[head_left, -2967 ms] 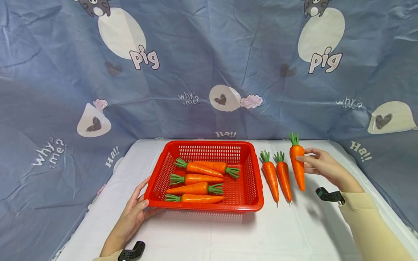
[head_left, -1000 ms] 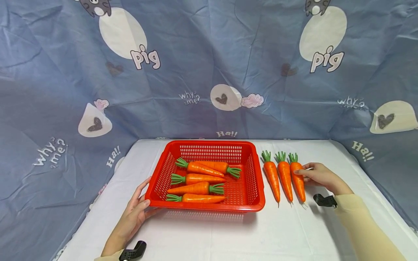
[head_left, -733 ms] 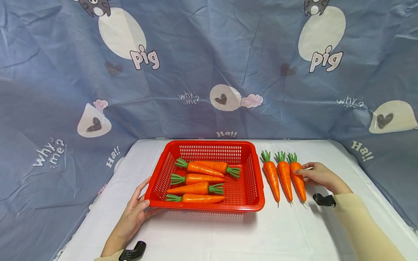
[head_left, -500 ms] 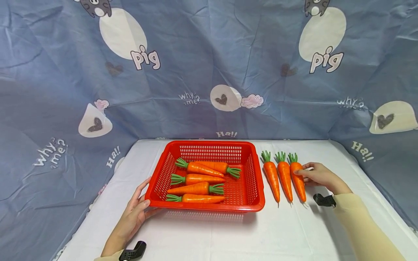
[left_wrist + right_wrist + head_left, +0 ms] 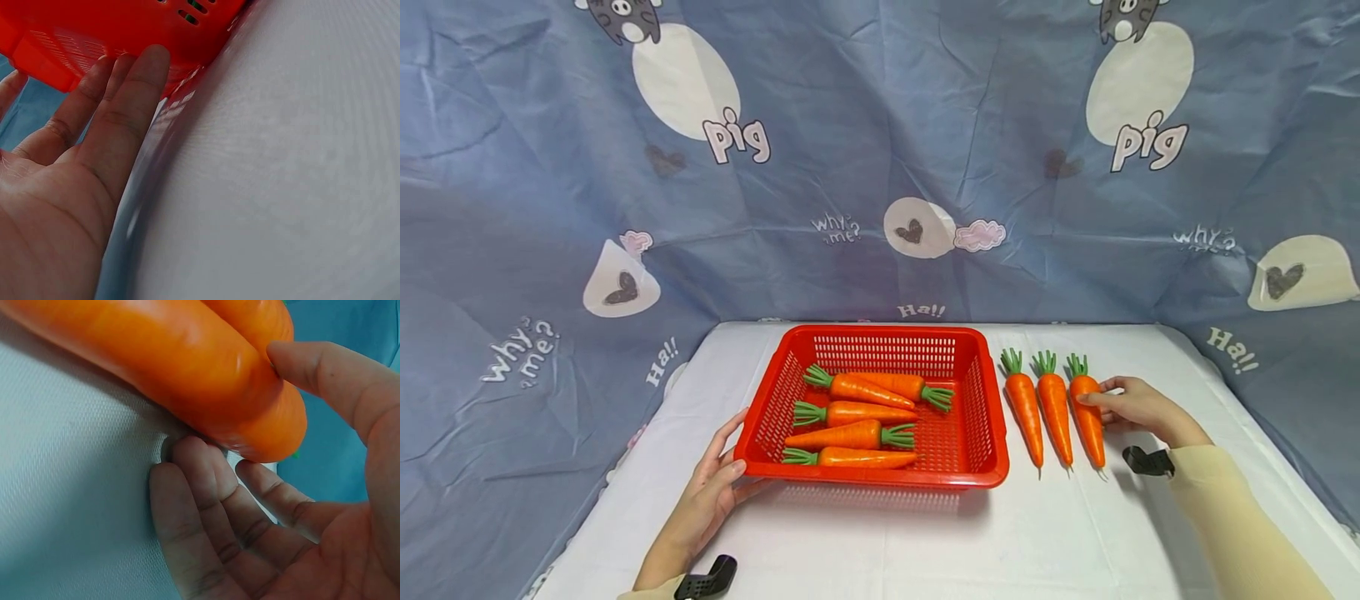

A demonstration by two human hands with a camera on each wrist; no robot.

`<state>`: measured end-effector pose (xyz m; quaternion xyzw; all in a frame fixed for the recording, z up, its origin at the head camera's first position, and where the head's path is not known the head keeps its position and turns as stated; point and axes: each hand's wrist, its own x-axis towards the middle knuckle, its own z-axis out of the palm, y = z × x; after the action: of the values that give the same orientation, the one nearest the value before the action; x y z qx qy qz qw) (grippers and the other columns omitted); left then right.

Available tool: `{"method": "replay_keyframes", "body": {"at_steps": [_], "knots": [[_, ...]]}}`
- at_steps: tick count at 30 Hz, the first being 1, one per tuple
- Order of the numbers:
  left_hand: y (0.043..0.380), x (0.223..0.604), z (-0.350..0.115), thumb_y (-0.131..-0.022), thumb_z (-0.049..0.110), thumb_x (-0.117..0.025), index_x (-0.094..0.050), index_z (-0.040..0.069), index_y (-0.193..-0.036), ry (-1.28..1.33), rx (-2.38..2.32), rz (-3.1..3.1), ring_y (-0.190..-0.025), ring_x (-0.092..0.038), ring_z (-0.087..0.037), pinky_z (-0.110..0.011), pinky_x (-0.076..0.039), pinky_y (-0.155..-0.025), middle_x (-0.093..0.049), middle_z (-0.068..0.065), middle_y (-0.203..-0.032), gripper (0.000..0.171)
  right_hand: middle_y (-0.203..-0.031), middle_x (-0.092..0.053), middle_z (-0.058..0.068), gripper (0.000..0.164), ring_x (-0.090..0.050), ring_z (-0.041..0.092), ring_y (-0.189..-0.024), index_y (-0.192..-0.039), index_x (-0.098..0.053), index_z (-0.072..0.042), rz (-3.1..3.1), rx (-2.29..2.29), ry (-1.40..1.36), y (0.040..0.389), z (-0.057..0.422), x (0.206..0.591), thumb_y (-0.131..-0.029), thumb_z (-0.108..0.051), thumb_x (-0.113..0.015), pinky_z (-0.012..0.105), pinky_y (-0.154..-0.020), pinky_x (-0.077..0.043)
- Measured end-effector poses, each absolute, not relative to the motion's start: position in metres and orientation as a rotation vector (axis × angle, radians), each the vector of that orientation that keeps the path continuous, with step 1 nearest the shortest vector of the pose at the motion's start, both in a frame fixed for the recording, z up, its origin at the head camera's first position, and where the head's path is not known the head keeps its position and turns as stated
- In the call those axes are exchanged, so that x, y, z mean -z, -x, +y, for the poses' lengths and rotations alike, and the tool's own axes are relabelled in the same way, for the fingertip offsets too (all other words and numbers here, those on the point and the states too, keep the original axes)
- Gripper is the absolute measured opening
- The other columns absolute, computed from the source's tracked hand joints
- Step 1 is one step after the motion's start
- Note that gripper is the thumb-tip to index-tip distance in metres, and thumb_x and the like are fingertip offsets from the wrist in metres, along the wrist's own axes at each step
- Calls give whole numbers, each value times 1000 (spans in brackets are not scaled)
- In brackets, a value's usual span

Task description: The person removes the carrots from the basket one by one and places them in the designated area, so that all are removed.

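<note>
1. Right hand (image 5: 1142, 410): fingers narrowed, thumb over and fingertips along one side of the held carrot (image 5: 1087, 425). It lies on or barely over the surface (image 5: 887, 558); cannot tell whether its full length touches.
2. Left hand (image 5: 703, 496): fingers spread, thumb at the near corner of the red basket (image 5: 880, 477), the others against its side. From here I read light support, not a clamp.
3. Risk (my judgement): an off-centre thumb press could roll the held carrot out of the right fingers — round, glossy body — into the middle carrot (image 5: 1056, 421) just past their tips, and that one into the far carrot (image 5: 1025, 417).
4. Risk: a shove from the left fingers could skid the basket into that row.
5. Count: 8 carrots — 3 by the right fingers, one of them held; 5 basket carrots (image 5: 842, 436), well inward of the left fingers.
6. Also: 1 basket, 2 hands, 2 black wrist straps (image 5: 707, 578).
</note>
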<state>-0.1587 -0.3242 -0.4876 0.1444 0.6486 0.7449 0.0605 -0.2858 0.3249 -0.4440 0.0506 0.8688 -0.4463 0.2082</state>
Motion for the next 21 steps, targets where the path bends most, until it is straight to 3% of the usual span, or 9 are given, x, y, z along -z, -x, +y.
{"method": "replay_keyframes", "body": {"at_steps": [12,21], "knots": [[159,489,-325,-113,9,-39,-13,27,-173,-445,-2260,1939,-135,-65,-11,-35,-60,-103,-53,15,-155,69,-85,-72,-3,72,-70,7,-79,-141,-37,13,2426,1241,-120,282,328,441,-104,-41,-68,26,-75,-63],[159,488,-324,-113,8,-39,-12,25,-174,-473,-2264,1933,-135,-65,-10,-35,-60,-103,-53,15,-156,68,-95,-71,4,76,-70,10,-86,-147,-37,14,2464,1226,-97,287,331,430,-103,-42,-66,29,-82,-65]]}}
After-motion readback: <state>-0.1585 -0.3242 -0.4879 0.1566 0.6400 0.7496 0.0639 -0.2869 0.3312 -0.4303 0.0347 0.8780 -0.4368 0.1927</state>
